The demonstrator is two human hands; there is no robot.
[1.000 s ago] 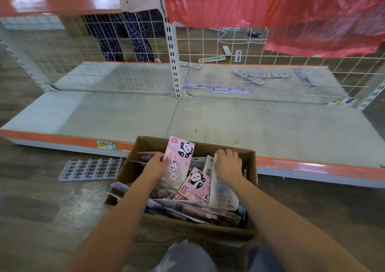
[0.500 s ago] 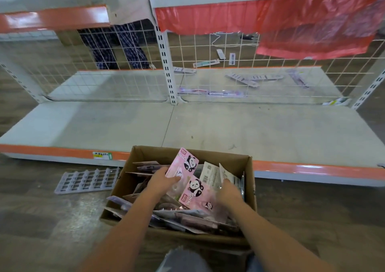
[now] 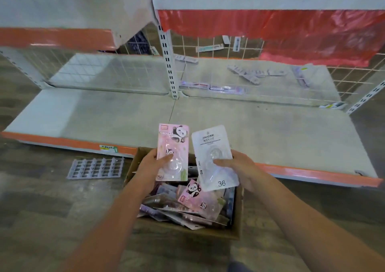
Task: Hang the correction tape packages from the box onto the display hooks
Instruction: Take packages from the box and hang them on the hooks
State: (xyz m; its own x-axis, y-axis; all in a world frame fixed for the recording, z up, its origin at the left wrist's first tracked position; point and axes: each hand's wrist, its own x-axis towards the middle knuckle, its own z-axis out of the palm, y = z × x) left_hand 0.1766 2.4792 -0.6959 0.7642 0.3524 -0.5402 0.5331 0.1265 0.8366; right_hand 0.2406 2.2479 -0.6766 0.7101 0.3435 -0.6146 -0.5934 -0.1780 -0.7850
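A brown cardboard box (image 3: 187,233) sits on the floor in front of me, filled with several correction tape packages. My left hand (image 3: 150,165) grips a pink panda package (image 3: 174,144), held upright above the box. My right hand (image 3: 239,168) grips a white package (image 3: 212,146) marked 36, also lifted above the box. Another pink panda package (image 3: 198,198) lies on top of the pile inside. The wire grid back panel (image 3: 208,48) of the shelf unit stands beyond; no hooks are visible on it.
A low grey shelf (image 3: 270,134) with an orange front edge runs across just beyond the box. A white plastic grid piece (image 3: 95,168) lies on the wood floor at left. Red plastic sheeting (image 3: 291,21) drapes over the upper right shelf. Loose strips lie behind the grid.
Both hands have risen out of the box. The left still holds the pink panda package; the right has taken hold of a white package and lifted it. The view tilted up slightly.
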